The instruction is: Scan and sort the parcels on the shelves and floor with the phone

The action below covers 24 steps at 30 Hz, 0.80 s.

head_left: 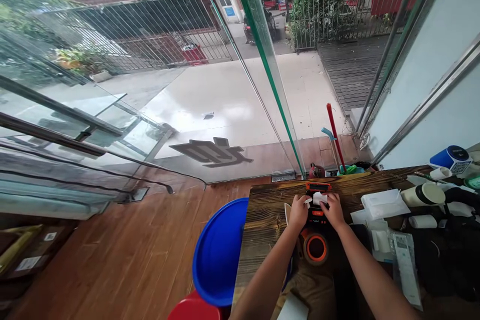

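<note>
A small black-and-orange device (317,221) stands on the dark wooden table, with an orange-edged flap (318,186) raised at its far side. My right hand (333,209) pinches a small piece of white paper (320,198) over the device. On the other side, my left hand (299,211) has its fingers closed at the device's left edge, around a small white scrap (308,201). Nearer to me sits a round dark object with an orange rim (316,249), between my forearms. A flat pale piece (287,213) shows beside my left hand.
White packets and boxes (385,203), a cream cylinder (423,194) and a blue-and-white container (451,158) crowd the right of the wooden table (262,215). A blue lid-like round (221,250) and a red tub (195,308) stand left. Glass panes (262,55) rise beyond.
</note>
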Available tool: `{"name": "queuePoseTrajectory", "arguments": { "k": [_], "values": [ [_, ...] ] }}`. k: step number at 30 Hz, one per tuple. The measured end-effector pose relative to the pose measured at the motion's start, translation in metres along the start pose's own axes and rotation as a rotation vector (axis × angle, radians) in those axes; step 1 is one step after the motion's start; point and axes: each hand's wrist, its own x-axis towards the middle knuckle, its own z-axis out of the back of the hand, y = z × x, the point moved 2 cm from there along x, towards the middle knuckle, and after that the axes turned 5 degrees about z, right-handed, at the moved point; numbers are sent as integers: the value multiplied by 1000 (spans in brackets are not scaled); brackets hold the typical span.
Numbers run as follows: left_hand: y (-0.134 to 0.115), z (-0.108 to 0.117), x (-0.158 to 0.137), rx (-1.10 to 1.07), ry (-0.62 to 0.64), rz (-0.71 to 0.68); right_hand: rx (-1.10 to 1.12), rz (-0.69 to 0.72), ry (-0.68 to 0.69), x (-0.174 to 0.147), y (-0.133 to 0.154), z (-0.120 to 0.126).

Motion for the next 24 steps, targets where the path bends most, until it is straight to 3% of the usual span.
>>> {"name": "queuePoseTrajectory", "arguments": {
  "k": [14, 24],
  "values": [
    [-21, -2, 2, 141, -34, 69, 33, -7, -6, 1, 5, 3],
    [-34, -9, -3, 320, -20, 10, 40, 2, 1, 2, 5, 6]
  ]
}}
